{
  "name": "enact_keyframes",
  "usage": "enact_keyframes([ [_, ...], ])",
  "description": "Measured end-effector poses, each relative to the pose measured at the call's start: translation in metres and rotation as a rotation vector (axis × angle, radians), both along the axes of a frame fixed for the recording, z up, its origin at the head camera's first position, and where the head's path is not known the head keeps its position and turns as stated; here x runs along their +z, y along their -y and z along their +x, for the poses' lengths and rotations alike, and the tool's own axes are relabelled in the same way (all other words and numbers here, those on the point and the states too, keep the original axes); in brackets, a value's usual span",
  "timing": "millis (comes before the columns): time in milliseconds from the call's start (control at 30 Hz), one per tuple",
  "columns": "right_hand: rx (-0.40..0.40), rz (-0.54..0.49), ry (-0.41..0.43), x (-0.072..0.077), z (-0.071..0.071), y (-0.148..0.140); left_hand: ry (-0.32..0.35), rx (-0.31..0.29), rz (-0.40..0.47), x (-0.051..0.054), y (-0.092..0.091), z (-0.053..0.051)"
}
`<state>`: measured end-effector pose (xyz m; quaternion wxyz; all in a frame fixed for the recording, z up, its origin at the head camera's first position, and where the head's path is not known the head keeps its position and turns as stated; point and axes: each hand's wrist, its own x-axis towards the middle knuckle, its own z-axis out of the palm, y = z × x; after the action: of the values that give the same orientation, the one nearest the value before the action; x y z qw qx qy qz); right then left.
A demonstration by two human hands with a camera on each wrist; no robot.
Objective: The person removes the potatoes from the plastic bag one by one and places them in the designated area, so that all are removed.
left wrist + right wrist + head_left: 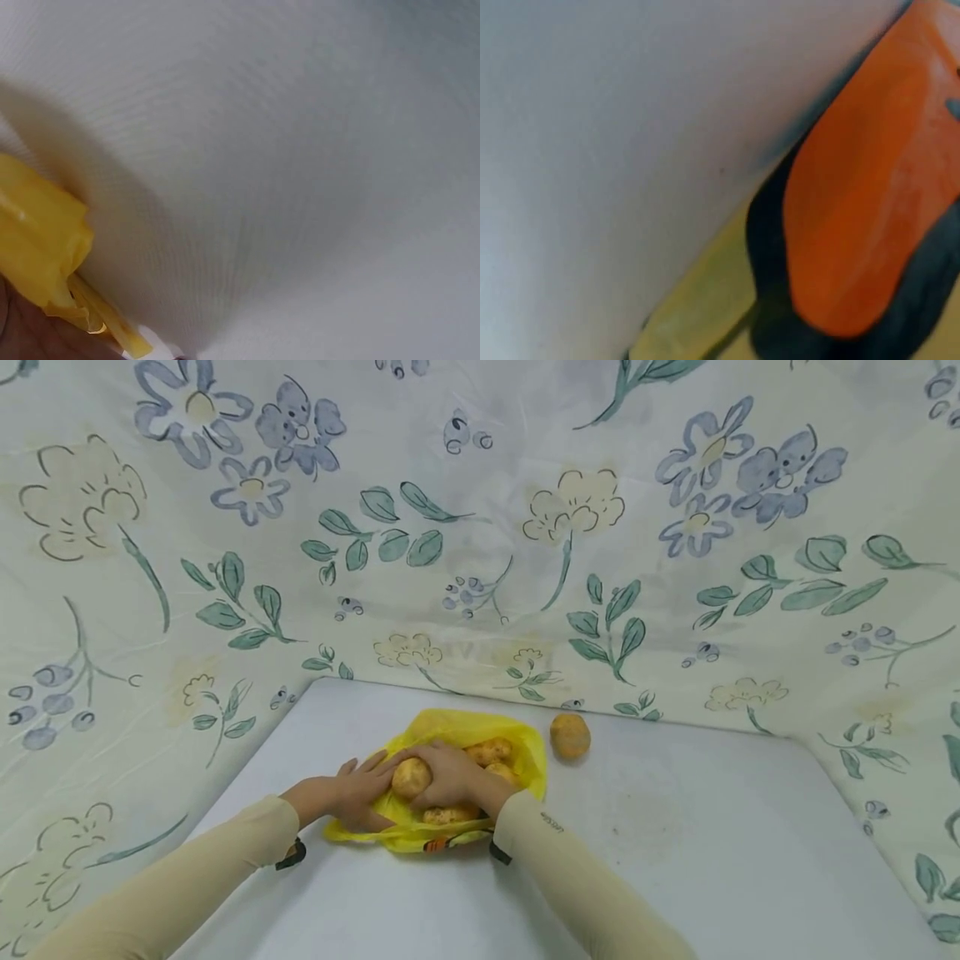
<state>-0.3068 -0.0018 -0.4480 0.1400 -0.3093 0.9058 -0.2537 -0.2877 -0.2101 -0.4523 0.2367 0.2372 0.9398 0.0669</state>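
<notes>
A yellow plastic bag lies on the white table with its mouth spread wide. Inside it are several potatoes, among them one near the far side and another by the near edge. My right hand reaches into the bag and grips a potato at the left, thumb and fingers about it. Against the bag's left side rests my left hand, its fingers extended toward that potato. The left wrist view catches part of the left hand beside the yellow plastic.
One loose potato sits on the table to the right of the bag, near the back edge. A flower-patterned cloth hangs behind and at both sides. An orange and black print marks the bag's near side.
</notes>
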Motion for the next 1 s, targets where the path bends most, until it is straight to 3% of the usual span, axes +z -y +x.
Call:
enact_keyframes([
  [233,-0.057,-0.007,0.06,-0.0009,0.0005,0.0021,-0.007,-0.011,0.001,0.0046,-0.0019,0.0057],
  [533,-0.056,-0.048,0.138,-0.0051,0.0005,-0.0022,-0.011,-0.013,-0.012,0.0036,-0.0048,0.0084],
  [800,-0.036,-0.163,0.117,-0.0077,0.0014,-0.0043,-0.011,-0.01,-0.029,0.0013,-0.0043,0.0058],
  [1000,-0.064,-0.193,0.008,-0.0034,-0.0002,-0.0036,-0.026,-0.011,-0.049,-0.0007,-0.0023,0.0008],
])
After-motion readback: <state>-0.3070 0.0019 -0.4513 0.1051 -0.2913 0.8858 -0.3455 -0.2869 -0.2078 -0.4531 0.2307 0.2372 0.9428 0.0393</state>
